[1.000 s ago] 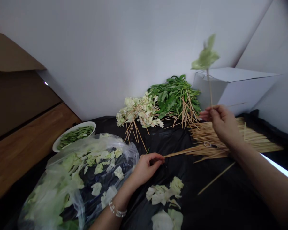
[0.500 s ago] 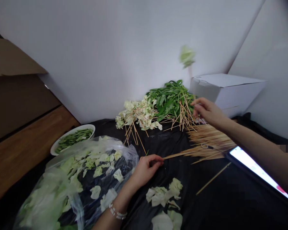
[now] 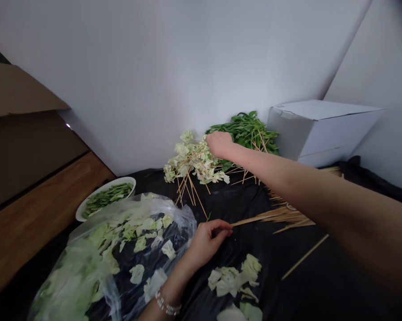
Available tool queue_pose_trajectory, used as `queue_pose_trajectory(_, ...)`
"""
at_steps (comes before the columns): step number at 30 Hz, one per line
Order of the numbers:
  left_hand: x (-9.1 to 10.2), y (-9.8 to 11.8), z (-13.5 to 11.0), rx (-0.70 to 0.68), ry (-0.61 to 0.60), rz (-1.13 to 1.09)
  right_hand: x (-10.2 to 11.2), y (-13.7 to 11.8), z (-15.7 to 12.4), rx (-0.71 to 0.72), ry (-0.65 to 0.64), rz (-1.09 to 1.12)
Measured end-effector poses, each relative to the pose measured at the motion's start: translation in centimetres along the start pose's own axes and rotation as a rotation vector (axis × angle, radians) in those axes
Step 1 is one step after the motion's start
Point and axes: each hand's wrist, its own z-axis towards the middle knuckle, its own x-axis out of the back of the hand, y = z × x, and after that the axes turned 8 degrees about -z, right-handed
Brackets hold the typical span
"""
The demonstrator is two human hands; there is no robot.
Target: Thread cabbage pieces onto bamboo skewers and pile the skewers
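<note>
Having swung leftward, the right hand (image 3: 218, 143) rests closed on the cabbage skewers (image 3: 192, 162); left hand (image 3: 207, 238) still pinches sticks (image 3: 274, 215).

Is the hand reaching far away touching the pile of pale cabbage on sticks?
Touching. In the head view the right hand rests directly on the heap of pale green cabbage pieces on wooden skewers, with no gap between them.

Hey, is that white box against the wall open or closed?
Closed. The box has its lid lying flat across the top, and nothing inside shows. It stands behind the greens.
</note>
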Motion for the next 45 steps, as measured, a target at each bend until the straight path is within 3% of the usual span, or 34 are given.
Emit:
queue_pose_trajectory(6,0.1,0.1,0.0,-0.015,-0.006,0.028,0.6,0.1,-1.2,-0.087,0.067,-0.072)
queue_pose_trajectory(12,0.1,0.0,0.3,-0.016,-0.015,0.039,1.8,1.7,-8.8,0.034,0.227,0.036)
queue_pose_trajectory(14,0.1,0.0,0.4,-0.017,-0.018,0.041,0.8,2.3,-11.9,0.09,0.148,0.135)
queue_pose_trajectory(17,0.0,0.1,0.4,-0.015,-0.013,0.04,-1.7,3.0,-15.8,0.133,-0.075,0.208)
queue_pose_trajectory(21,-0.1,0.5,0.4,-0.023,0.116,-0.009,-4.9,2.9,-19.0,0.162,-0.255,0.176)
queue_pose_trajectory(25,0.3,0.9,0.5,-0.04,0.22,-0.068,-6.4,2.2,-20.6,0.208,-0.303,0.107)
queue_pose_trajectory(29,0.7,1.6,0.3,0.006,0.08,-0.02,-6.9,1.7,-21.1,0.195,-0.297,0.002)
queue_pose_trajectory(33,0.3,2.7,-0.2,-0.008,-0.159,0.105,-7.0,1.0,-21.0,0.243,-0.238,-0.061)
queue_pose_trajectory(36,-0.4,3.4,-0.6,-0.051,-0.272,0.18,-6.6,0.3,-21.0,0.277,-0.11,-0.007)
queue_pose_trajectory(41,-1.0,4.0,-1.1,-0.1,-0.307,0.352,-5.5,-1.1,-21.5,0.258,0.235,0.192)
queue_pose_trajectory(45,-1.2,4.2,-1.3,-0.125,-0.329,0.472,-5.5,-1.8,-21.8,0.276,0.38,0.199)
